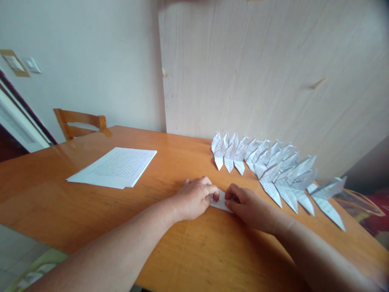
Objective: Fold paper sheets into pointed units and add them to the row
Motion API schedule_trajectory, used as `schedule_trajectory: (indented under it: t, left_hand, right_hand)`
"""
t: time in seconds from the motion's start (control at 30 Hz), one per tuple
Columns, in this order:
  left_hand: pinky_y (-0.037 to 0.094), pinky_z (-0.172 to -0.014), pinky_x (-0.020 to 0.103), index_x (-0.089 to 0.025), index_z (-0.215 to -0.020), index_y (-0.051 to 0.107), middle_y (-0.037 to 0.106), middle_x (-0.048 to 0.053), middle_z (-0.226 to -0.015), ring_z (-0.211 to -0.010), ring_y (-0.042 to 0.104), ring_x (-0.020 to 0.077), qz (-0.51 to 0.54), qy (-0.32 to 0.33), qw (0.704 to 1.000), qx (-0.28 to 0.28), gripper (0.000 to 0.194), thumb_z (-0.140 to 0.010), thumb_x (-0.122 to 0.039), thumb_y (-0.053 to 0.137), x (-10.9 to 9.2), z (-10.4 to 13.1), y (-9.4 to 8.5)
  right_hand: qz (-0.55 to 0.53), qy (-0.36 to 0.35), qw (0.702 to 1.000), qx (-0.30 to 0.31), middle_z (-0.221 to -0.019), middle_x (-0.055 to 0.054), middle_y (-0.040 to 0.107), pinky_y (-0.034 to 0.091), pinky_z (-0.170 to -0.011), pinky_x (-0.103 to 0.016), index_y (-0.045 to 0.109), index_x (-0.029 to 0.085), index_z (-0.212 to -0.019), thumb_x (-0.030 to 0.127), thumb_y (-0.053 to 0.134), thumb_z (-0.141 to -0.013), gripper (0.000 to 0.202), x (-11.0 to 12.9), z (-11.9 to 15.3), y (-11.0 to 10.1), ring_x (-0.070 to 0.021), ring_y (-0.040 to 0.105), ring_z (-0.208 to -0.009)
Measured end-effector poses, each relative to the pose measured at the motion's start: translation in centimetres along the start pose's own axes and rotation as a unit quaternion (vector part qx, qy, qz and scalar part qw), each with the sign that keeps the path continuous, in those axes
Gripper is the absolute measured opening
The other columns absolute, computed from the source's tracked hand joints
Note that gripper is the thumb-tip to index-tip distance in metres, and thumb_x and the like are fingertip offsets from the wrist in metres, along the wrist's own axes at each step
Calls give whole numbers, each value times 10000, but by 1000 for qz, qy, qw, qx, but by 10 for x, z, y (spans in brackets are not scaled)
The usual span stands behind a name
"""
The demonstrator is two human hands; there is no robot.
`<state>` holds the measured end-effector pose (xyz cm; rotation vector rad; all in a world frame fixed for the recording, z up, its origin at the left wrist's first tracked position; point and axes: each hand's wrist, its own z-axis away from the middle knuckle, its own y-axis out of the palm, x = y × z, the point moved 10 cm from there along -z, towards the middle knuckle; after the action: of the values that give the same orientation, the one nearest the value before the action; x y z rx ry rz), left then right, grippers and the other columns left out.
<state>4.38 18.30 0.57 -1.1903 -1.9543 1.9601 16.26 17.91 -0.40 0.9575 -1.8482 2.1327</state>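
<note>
A small folded piece of printed paper (221,201) lies flat on the wooden table (91,211), mostly hidden between my hands. My left hand (196,198) presses on its left side with curled fingers. My right hand (247,205) pinches its right side against the table. The two hands nearly touch over the paper.
A row of several folded paper shapes (273,172) runs along the table from the middle to the right edge. A stack of printed sheets (117,167) lies at the left. A wooden chair (80,123) stands behind the table. A pale wooden panel (258,69) rises behind.
</note>
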Motion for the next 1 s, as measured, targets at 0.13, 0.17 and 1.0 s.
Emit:
schedule_trajectory:
  t: [0.13,0.17,1.0]
  left_hand:
    - [375,-910,402,-294,-972,674,609,-14,-1072,-1027,598,202,4,0,1000,7,230,-925,-163,491,0,-1,0]
    - [374,-913,403,-293,-974,674,610,-12,-1074,-1033,599,203,5,1,1000,9,229,-928,-165,490,-1,-1,0]
    - [375,-922,398,-297,-960,694,614,3,-1079,-1053,595,212,15,0,1000,14,224,-931,-182,503,1,-2,0]
  right_hand:
    - [-3,19,1000,-5,-739,2,604,353,-578,-268,542,210,-837,276,585,-868,85,0,-1,1,-148,523,-659]
    - [0,23,1000,-8,-750,0,611,356,-580,-267,539,211,-839,289,614,-850,108,0,-1,1,-149,527,-664]
    - [-51,-3,998,-44,-655,45,525,331,-524,-250,543,216,-809,191,535,-839,40,-4,11,-23,-130,473,-597]
